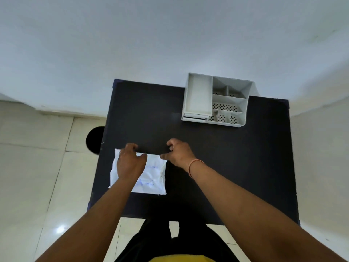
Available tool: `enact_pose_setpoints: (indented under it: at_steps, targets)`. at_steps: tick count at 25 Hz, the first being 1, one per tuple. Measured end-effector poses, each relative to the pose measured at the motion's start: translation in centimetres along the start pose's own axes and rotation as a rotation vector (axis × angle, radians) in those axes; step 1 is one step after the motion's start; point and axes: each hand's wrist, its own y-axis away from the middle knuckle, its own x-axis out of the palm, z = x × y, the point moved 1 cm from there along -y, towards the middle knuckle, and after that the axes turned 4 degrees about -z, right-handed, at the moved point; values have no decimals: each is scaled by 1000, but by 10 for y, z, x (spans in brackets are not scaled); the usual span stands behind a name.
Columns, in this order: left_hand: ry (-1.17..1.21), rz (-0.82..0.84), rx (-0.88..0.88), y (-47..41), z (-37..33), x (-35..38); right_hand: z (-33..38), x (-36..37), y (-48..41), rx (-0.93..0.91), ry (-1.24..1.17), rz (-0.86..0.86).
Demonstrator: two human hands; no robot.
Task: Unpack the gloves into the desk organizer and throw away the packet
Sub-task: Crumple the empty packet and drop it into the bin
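A: What sort of place is it?

B: A plain indoor room, bare enough to be an office or a recording corner; which one cannot be told.

A: What shows that?

B: A small black table (198, 148) stands against a blank white wall (132, 38). The floor (34, 176) is pale glossy tile, with a lamp's glare on it. A white desk organizer (216, 100), its compartments perforated, sits at the table's far right. A round black bin (94, 139) stands on the floor just left of the table.
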Motion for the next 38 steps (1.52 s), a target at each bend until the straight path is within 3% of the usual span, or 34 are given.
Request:
enact_pose_setpoints:
  at_steps: [4,11,12,14,16,18,20,24,26,28,30,34,38]
  targets:
    - [-43,120,-90,2,54,-7,8,56,1,17,142,59]
    - [17,221,-51,0,78,-11,23,88,1,-23,392,80]
    - [55,248,-72,0,78,-15,29,87,6,-21,323,91]
    - [188,320,-108,6,78,-24,41,83,14,72,-150,129]
    - [425,423,-142,16,73,-36,50,77,21,230,-724,314]
    - [763,491,-195,31,63,-50,57,68,27,311,-941,482]
    - [932,421,-219,48,50,-64,68,59,40,282,-989,545]
    - [963,120,-342,70,44,-88,91,42,66,-86,-604,200]
    - [1156,70,-430,75,50,-104,99,39,76,-184,-555,224]
    - [1355,105,-440,78,54,-126,111,43,88,-136,-616,404]
    - [1383,122,-423,79,63,-146,130,58,96,-108,-684,499]
    - [1210,64,-365,61,92,-185,176,101,100,-54,-833,399]
    - [1274,210,-127,19,143,-247,232,154,83,59,-1016,279]
